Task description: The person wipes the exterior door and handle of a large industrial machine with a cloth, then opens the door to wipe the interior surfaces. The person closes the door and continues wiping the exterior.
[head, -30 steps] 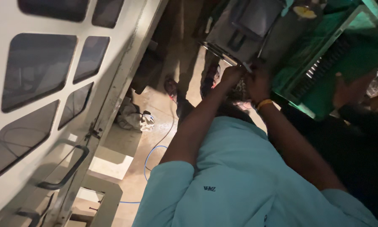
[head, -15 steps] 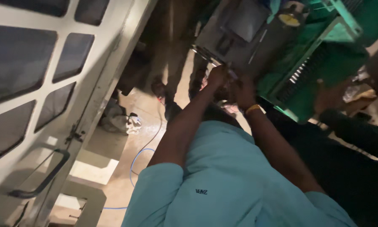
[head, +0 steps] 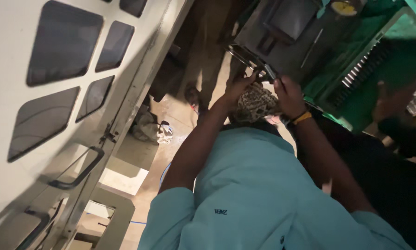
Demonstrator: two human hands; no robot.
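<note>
A crumpled rag (head: pixel 158 131) and a blue cable (head: pixel 164 170) are seen lying on the tan floor (head: pixel 171 109).

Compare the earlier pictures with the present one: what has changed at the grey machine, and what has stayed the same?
The co-worker's hands, close together before, have spread apart. The co-worker's left hand is now left of the patterned cap and the co-worker's right hand is right of it, by a small metal part. Unchanged: both hands at the grey machine, rag on the floor.
</note>
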